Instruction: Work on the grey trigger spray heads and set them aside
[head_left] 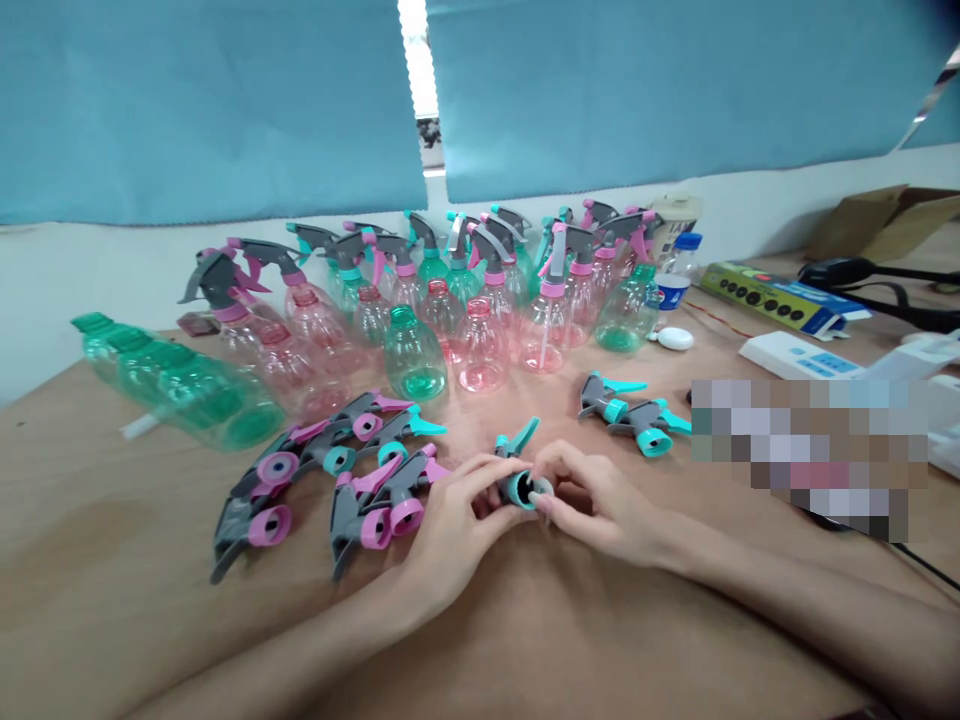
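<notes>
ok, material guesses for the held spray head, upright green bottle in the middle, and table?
Spray head: likely moulded plastic; opaque, smooth grey and teal parts.
Green bottle: probably thin plastic, glossy; see-through tint, bright highlights.
Table: wood or wood-look laminate, satin; brown, faintly mottled. Can't tell which.
</notes>
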